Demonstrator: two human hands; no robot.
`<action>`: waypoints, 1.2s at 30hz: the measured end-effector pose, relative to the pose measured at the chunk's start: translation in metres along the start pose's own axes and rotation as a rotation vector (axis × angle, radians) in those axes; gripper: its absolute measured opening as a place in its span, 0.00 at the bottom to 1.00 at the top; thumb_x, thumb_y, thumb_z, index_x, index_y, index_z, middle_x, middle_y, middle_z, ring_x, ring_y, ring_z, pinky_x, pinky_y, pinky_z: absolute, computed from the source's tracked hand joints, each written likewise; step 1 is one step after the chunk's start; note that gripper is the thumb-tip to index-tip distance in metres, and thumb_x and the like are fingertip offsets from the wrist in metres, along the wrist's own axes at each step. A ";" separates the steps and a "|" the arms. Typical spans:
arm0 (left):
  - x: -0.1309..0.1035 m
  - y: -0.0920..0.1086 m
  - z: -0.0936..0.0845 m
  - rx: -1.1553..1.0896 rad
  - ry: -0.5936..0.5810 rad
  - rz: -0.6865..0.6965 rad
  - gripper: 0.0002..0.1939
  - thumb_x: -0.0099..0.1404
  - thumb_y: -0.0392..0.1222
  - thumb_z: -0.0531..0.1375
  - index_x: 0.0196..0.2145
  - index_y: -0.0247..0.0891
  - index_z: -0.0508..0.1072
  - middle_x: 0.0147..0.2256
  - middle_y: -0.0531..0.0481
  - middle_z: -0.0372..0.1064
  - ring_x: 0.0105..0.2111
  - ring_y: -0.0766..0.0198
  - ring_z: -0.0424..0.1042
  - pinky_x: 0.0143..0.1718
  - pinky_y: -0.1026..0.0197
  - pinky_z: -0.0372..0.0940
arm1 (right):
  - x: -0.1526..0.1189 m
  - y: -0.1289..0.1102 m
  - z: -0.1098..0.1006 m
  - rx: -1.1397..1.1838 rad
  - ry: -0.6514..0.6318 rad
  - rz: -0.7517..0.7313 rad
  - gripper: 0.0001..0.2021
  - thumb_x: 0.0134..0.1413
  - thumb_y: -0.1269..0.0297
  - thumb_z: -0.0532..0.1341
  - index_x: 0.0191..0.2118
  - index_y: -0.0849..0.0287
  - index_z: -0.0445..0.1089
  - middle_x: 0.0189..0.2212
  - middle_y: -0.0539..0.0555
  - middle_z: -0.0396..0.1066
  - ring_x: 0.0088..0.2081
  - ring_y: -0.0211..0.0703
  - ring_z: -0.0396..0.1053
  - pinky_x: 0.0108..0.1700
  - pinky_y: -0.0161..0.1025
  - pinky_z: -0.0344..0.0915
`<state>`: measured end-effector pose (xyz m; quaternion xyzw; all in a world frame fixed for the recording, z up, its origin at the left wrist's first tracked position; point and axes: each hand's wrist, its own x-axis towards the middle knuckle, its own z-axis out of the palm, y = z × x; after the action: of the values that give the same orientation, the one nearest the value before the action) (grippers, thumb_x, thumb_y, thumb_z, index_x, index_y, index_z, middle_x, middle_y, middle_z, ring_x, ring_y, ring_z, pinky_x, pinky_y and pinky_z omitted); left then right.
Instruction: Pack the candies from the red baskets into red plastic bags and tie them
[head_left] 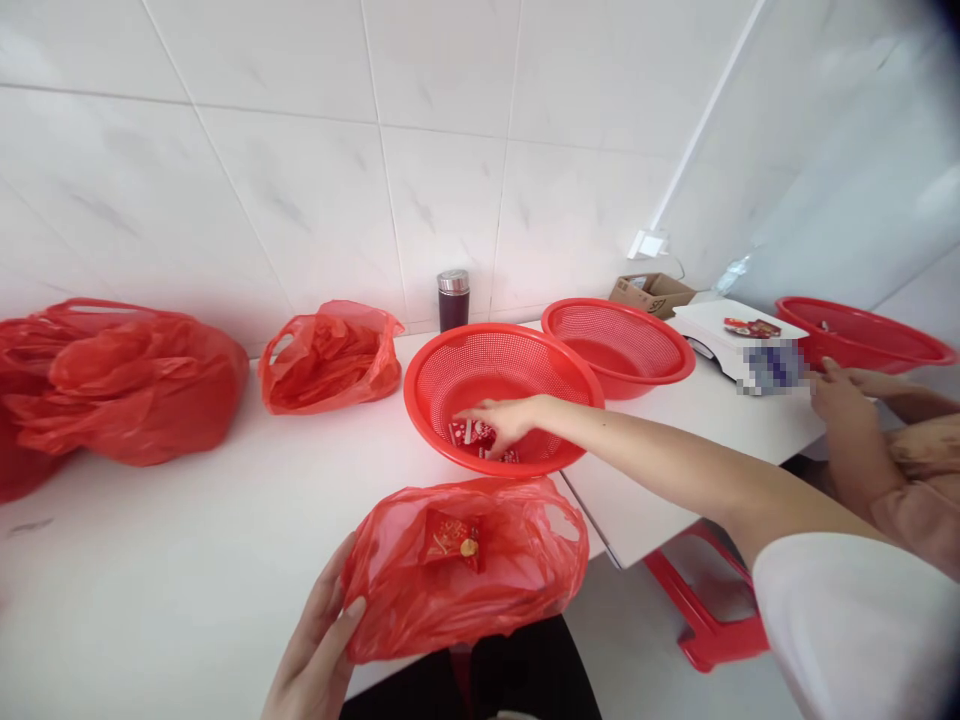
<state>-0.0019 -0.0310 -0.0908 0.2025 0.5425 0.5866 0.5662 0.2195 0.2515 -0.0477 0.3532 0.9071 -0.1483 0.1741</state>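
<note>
- Going by a clock centred on the big red colander [559, 372], 12 toward the tiled wall.
- Pinching the left side of a red plastic bag [525, 602] at 6 with the left hand [324, 620], thumb and fingers pretty narrow on the film.
- Bag mouth facing up, btw, with a red-and-gold packet [452, 540] lying inside.
- Reaching into the colander with the right hand [510, 420], fingers bent down among small red-and-white packets [471, 432] at the bottom; can't tell if actually gripping one.
- Look toward 11 for a dark tumbler [454, 305] with a silver lid, near the wall.
- Over at 9, a smaller crumpled red bag [330, 365], then a bulky red bag [161, 400] farther out.
- At 2, a second red colander [619, 338], plus an open cardboard box [652, 292] beyond.
- Between 2 and 3, a white scale [731, 322] with red packets [752, 328] on top.
- Around 3, another red basin [862, 335] and another person's hands [847, 390].
- Down at 4, below the white table [165, 570], a red plastic stool [712, 640].
</note>
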 end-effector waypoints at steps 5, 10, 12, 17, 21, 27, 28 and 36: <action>0.000 0.000 0.001 0.017 -0.008 0.000 0.30 0.59 0.49 0.62 0.58 0.58 0.63 0.63 0.59 0.55 0.65 0.53 0.47 0.61 0.56 0.52 | 0.005 -0.023 0.013 -0.060 0.003 -0.025 0.35 0.41 0.63 0.66 0.58 0.42 0.60 0.55 0.58 0.58 0.47 0.56 0.67 0.41 0.45 0.64; -0.005 0.002 -0.001 0.031 -0.006 0.005 0.28 0.60 0.49 0.61 0.58 0.57 0.64 0.63 0.59 0.55 0.65 0.54 0.48 0.61 0.57 0.52 | 0.011 -0.014 0.008 0.008 0.018 -0.014 0.27 0.42 0.71 0.62 0.52 0.46 0.65 0.49 0.57 0.62 0.37 0.45 0.69 0.33 0.38 0.64; -0.007 0.003 -0.002 0.035 -0.002 0.006 0.28 0.60 0.49 0.61 0.58 0.58 0.63 0.63 0.59 0.55 0.65 0.55 0.48 0.61 0.57 0.51 | 0.011 -0.007 0.003 0.048 0.031 -0.015 0.25 0.42 0.72 0.62 0.50 0.49 0.66 0.47 0.56 0.64 0.36 0.43 0.69 0.32 0.36 0.64; -0.006 0.003 -0.005 0.028 -0.006 0.014 0.25 0.61 0.49 0.60 0.57 0.54 0.66 0.63 0.59 0.56 0.64 0.55 0.49 0.62 0.58 0.50 | -0.009 -0.006 -0.030 0.148 0.151 -0.035 0.21 0.43 0.72 0.63 0.47 0.54 0.65 0.43 0.54 0.67 0.40 0.43 0.68 0.39 0.36 0.63; 0.001 0.001 -0.006 0.025 -0.045 0.047 0.27 0.60 0.48 0.62 0.57 0.52 0.67 0.62 0.57 0.57 0.63 0.55 0.51 0.56 0.63 0.59 | -0.044 -0.047 -0.053 0.484 0.371 -0.309 0.20 0.49 0.69 0.62 0.49 0.56 0.60 0.44 0.51 0.66 0.42 0.40 0.66 0.43 0.36 0.63; 0.007 0.006 0.003 0.122 -0.037 0.061 0.36 0.56 0.45 0.65 0.61 0.51 0.61 0.60 0.50 0.62 0.51 0.51 0.69 0.40 0.63 0.70 | -0.065 -0.143 0.005 0.510 0.344 -0.566 0.17 0.51 0.73 0.59 0.47 0.52 0.63 0.46 0.52 0.61 0.37 0.35 0.64 0.40 0.34 0.64; 0.007 0.008 0.005 0.130 -0.031 0.065 0.36 0.55 0.45 0.65 0.61 0.51 0.62 0.59 0.50 0.63 0.51 0.51 0.69 0.42 0.62 0.69 | -0.060 -0.153 0.022 0.465 0.328 -0.543 0.18 0.51 0.74 0.58 0.48 0.52 0.63 0.46 0.53 0.60 0.36 0.36 0.64 0.39 0.34 0.64; 0.002 0.023 -0.003 0.398 0.198 0.269 0.29 0.55 0.41 0.64 0.56 0.44 0.69 0.56 0.49 0.67 0.59 0.49 0.59 0.59 0.56 0.56 | -0.032 -0.149 0.078 0.136 0.197 -0.462 0.28 0.48 0.62 0.64 0.57 0.50 0.61 0.53 0.58 0.63 0.53 0.58 0.61 0.50 0.53 0.60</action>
<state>-0.0151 -0.0249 -0.0727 0.3218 0.6684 0.5551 0.3762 0.1551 0.0967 -0.0820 0.1603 0.9643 -0.2094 0.0222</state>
